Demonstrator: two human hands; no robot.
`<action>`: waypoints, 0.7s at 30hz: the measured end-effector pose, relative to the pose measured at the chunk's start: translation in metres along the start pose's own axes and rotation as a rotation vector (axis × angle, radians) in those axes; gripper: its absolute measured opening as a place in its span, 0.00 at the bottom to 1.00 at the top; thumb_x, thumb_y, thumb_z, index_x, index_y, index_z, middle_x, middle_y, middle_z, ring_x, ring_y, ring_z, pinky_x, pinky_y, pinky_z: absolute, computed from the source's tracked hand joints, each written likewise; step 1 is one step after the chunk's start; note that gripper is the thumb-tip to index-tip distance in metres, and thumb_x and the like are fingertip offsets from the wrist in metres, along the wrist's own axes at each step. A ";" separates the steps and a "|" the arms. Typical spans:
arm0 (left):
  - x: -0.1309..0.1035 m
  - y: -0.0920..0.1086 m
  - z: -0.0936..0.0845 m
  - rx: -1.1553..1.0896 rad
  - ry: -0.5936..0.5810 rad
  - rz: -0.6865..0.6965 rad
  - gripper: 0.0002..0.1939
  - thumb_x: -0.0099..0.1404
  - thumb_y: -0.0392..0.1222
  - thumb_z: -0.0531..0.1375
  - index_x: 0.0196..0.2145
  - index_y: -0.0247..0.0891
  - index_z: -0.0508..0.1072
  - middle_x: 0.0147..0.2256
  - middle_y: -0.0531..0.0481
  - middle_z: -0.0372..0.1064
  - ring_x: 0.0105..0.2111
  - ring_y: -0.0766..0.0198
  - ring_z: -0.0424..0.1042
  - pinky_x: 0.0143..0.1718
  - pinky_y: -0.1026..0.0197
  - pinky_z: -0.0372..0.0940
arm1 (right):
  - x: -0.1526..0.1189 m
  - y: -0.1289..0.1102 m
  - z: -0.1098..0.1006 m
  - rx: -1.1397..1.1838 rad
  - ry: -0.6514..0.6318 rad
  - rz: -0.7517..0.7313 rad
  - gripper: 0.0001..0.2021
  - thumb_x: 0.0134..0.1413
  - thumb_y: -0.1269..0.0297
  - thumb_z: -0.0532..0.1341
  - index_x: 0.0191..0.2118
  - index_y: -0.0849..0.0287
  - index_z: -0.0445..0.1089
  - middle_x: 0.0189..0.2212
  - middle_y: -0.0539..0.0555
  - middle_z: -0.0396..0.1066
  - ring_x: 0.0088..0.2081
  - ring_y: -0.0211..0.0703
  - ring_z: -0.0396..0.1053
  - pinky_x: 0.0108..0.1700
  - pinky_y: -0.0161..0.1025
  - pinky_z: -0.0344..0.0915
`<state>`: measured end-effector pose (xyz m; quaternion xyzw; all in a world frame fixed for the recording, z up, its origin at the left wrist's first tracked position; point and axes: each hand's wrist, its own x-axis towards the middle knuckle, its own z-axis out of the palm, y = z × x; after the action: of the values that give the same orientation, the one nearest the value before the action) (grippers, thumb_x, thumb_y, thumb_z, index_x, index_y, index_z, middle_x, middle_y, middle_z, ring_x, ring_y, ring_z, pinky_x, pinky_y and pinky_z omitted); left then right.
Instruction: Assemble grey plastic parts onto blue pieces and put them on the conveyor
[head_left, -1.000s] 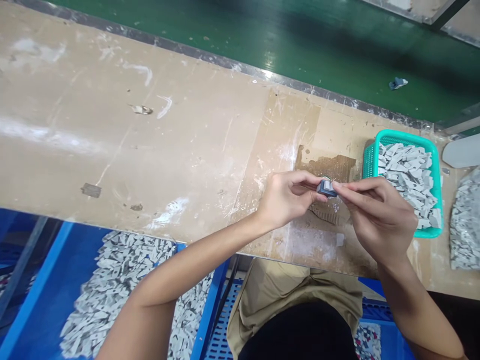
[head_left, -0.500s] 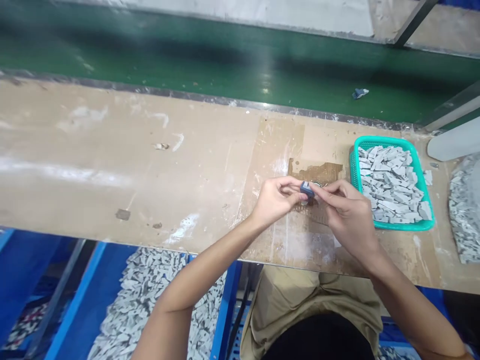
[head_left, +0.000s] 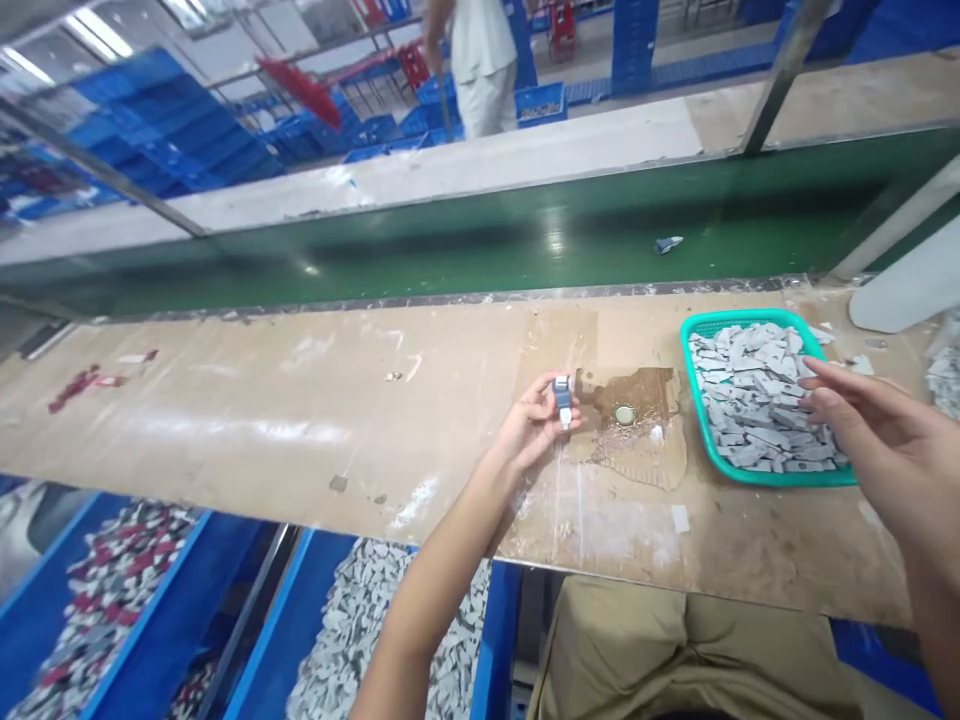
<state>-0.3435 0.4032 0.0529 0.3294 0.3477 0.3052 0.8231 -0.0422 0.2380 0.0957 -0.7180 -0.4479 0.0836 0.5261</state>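
My left hand (head_left: 534,424) pinches a small blue-and-white plastic part (head_left: 562,397) above the worn beige workbench (head_left: 315,420). My right hand (head_left: 892,440) holds nothing, its fingers spread, and hovers over the right side of a teal basket (head_left: 694,385) that is full of small grey plastic pieces (head_left: 750,400). A small round metal piece (head_left: 624,413) lies on a brown patch of the bench between the two hands.
A green conveyor belt (head_left: 480,240) runs behind the bench and carries one small blue part (head_left: 667,244). Blue bins with grey pieces (head_left: 360,630) and with red and grey pieces (head_left: 105,590) stand under the bench. A person in white (head_left: 480,60) stands far back. More grey pieces (head_left: 945,375) lie at the right edge.
My right hand let go of the part and moved right over the teal basket. The left hand keeps the part. The camera tilted up, so the far hall shows.
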 end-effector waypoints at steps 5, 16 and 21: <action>0.038 0.034 -0.001 0.245 0.116 0.124 0.21 0.50 0.33 0.64 0.44 0.40 0.69 0.33 0.50 0.71 0.32 0.60 0.75 0.39 0.57 0.75 | 0.021 0.026 -0.007 -0.272 -0.108 -0.250 0.16 0.66 0.50 0.61 0.51 0.51 0.79 0.38 0.54 0.78 0.30 0.46 0.74 0.29 0.42 0.69; 0.215 0.117 -0.001 1.227 0.612 0.432 0.15 0.69 0.33 0.61 0.54 0.31 0.72 0.42 0.43 0.75 0.40 0.61 0.75 0.46 0.62 0.69 | 0.101 0.022 0.081 -0.714 -0.524 -0.245 0.06 0.55 0.70 0.68 0.40 0.63 0.79 0.41 0.64 0.75 0.46 0.60 0.74 0.44 0.48 0.72; 0.239 0.121 -0.002 1.388 0.789 0.378 0.12 0.69 0.32 0.59 0.49 0.30 0.73 0.57 0.28 0.64 0.58 0.44 0.65 0.55 0.51 0.64 | 0.105 0.027 0.090 -0.629 -0.521 -0.258 0.05 0.56 0.74 0.65 0.29 0.62 0.75 0.36 0.64 0.74 0.45 0.60 0.73 0.45 0.49 0.72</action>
<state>-0.2416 0.6506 0.0544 0.6851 0.6599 0.2476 0.1839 -0.0192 0.3746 0.0707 -0.7365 -0.6557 0.0548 0.1570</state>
